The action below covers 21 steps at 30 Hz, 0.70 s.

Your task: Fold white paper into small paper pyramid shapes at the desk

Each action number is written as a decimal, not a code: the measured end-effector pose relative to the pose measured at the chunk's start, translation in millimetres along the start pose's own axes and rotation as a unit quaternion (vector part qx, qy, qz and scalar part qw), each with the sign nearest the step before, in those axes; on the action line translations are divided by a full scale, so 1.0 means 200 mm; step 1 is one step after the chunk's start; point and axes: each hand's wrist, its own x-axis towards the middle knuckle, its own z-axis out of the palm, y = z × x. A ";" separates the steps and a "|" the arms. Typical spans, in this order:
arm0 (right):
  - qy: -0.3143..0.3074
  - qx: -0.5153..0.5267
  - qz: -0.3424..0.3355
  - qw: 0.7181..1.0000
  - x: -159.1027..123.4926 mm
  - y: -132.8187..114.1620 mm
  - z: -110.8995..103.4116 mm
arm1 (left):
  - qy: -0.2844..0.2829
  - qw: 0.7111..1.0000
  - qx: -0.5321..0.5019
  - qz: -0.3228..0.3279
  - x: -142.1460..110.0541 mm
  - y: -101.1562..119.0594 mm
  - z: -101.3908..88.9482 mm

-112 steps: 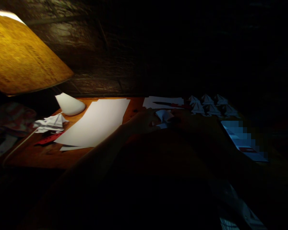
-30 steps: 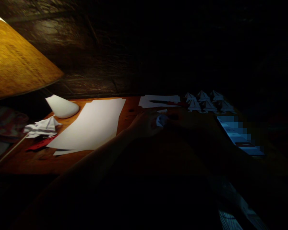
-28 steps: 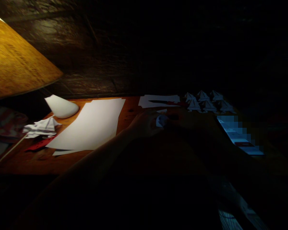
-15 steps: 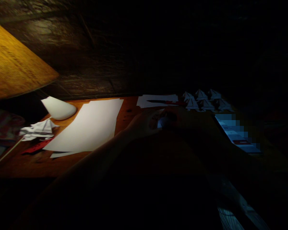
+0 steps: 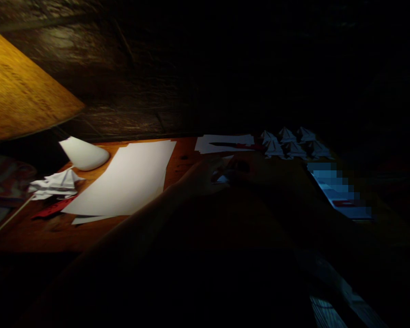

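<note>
Close together near the middle of the wooden table (image 5: 177, 164), both my hands are on a small piece of folded paper (image 5: 222, 179). My left hand (image 5: 203, 175) is closed on its left side, with the fingers curled. My right hand (image 5: 254, 169) is at its right side, very dark, and seems closed on it too. Most of the paper is hidden by fingers and shadow. Just beyond the hands, a knife (image 5: 225, 145) with a dark blade and red handle lies on a small stack of white paper (image 5: 205, 142).
Folded paper figures (image 5: 287, 143) stand in two rows at the back right, beside a lit screen (image 5: 338, 196). White sheets (image 5: 126, 177) lie on the left, near a red strip (image 5: 54, 208), crumpled paper (image 5: 58, 184) and a white lamp base (image 5: 84, 154) under an orange shade (image 5: 27, 91).
The folded paper between my hands has turned or been pressed down, so less of its bluish face shows. My hands shifted only slightly; the table things stay where they were.
</note>
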 end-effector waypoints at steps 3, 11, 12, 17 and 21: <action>0.008 -0.035 0.015 0.999 0.00 -0.05 0.01 | -0.002 1.000 -0.005 -0.004 0.00 0.00 0.00; 0.002 -0.090 0.001 0.996 0.00 -0.09 0.01 | -0.008 0.999 0.005 0.034 0.00 -0.02 0.00; 0.002 -0.092 0.001 0.996 0.00 -0.09 0.02 | -0.010 0.999 0.004 0.032 0.00 -0.02 0.00; 0.002 -0.099 0.019 0.995 0.01 -0.10 0.03 | -0.001 1.000 0.016 0.017 0.00 -0.01 0.01; 0.001 -0.101 0.019 0.995 0.02 -0.09 0.05 | 0.002 0.999 0.028 0.019 -0.01 -0.02 0.02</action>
